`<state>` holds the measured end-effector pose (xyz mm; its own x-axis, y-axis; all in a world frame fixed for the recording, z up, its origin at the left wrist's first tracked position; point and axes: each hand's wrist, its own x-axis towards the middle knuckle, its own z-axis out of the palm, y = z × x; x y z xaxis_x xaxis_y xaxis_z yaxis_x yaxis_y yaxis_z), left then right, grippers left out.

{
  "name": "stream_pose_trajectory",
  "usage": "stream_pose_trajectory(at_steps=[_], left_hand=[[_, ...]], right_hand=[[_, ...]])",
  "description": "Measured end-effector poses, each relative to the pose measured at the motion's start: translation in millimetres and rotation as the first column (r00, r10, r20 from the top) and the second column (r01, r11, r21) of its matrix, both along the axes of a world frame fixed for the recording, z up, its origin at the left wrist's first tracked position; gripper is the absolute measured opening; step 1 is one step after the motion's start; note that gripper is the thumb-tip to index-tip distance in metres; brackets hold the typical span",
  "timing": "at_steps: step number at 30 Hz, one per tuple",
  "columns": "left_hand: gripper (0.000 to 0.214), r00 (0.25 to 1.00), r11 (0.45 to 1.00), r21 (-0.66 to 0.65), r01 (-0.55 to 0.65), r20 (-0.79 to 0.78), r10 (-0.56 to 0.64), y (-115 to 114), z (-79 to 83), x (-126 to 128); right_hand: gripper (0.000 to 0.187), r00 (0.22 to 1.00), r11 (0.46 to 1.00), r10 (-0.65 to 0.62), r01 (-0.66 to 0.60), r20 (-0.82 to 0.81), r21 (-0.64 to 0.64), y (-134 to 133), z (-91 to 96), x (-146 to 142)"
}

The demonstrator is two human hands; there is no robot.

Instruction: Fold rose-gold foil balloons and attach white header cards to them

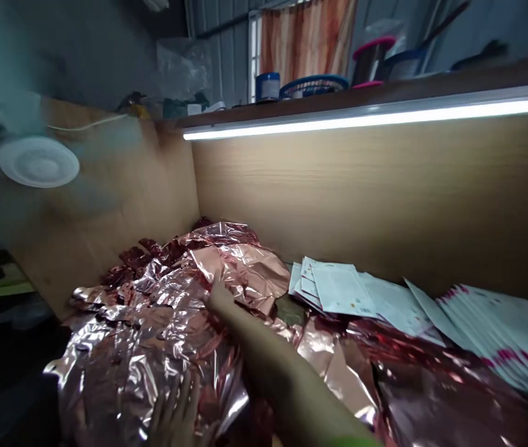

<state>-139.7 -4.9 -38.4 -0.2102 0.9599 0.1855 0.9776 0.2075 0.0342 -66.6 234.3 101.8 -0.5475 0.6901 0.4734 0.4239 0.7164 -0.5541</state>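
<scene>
Nearest the camera, at the near edge, the left hand point(177, 413) lies over a pile of metallic pink foil point(152, 335), fingers extended and slightly spread. The right forearm crosses from the near right, a green sleeve edge point(355, 441) at its base. The right hand point(220, 298) is at the near edge of a smoother foil section point(250, 267) on the far side of the pile; whether its fingers pinch the foil cannot be determined. The pile occupies the left and centre, with further foil point(436, 397) at near right. Loose white packets point(343, 288) lie right of the pile; farther right, a fanned stack of white packets with pink edges point(510, 329) leans on the foil. A wooden rear panel point(361, 192) stands behind, below a lit tube point(385, 118). The shelf above carries a blue container point(268, 87), a blue basket point(315, 81) and a pink-flanged spool point(370, 62).
</scene>
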Motion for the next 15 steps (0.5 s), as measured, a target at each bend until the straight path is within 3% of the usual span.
stream_pose_trajectory(at_steps=[2, 4, 6, 7, 10, 12, 13, 14, 15], left_hand=[[0.057, 0.998, 0.996, -0.06, 0.063, 0.015, -0.062, 8, -2.1, -2], [0.054, 0.997, 0.997, -0.017, 0.071, 0.027, -0.071, 13, 6.7, -11], [0.057, 0.991, 0.987, 0.132, 0.089, 0.084, -0.101, 12, 20.5, -14], [0.063, 0.984, 0.966, 0.246, 0.082, 0.135, -0.118, 9, 27.4, -12], [0.108, 0.943, 0.852, 0.524, -0.023, 0.293, -0.155, -5, 43.7, 13], [0.126, 0.917, 0.831, 0.552, -0.069, 0.363, -0.165, -12, 50.4, 38], [0.124, 0.905, 0.841, 0.538, -0.062, 0.386, -0.18, -13, 53.1, 50], [0.115, 0.886, 0.858, 0.512, -0.032, 0.412, -0.213, -12, 55.7, 63], [0.101, 0.845, 0.878, 0.478, 0.006, 0.467, -0.26, -9, 58.5, 74]], right_hand=[[0.03, 0.998, 0.987, -0.058, 0.06, 0.018, -0.151, -22, 3.4, -25], [0.012, 0.997, 0.966, -0.072, 0.068, -0.009, -0.249, -32, 19.4, -28], [0.002, 0.994, 0.952, -0.068, 0.04, -0.082, -0.304, -36, 48.3, -14], [0.007, 0.99, 0.95, -0.073, 0.032, -0.121, -0.312, -36, 66.2, 0], [0.025, 0.93, 0.955, -0.078, -0.034, -0.359, -0.295, -39, 120.8, 76], [0.02, 0.65, 0.946, 0.003, -0.248, -0.76, -0.209, -44, 144.8, 153], [0.021, 0.515, 0.95, 0.005, -0.269, -0.857, -0.157, -48, 149.6, 195], [0.024, 0.449, 0.963, -0.042, -0.22, -0.893, -0.156, -53, 148.8, 236], [0.028, 0.456, 0.972, -0.132, -0.114, -0.88, -0.205, -60, 142.4, 274]])
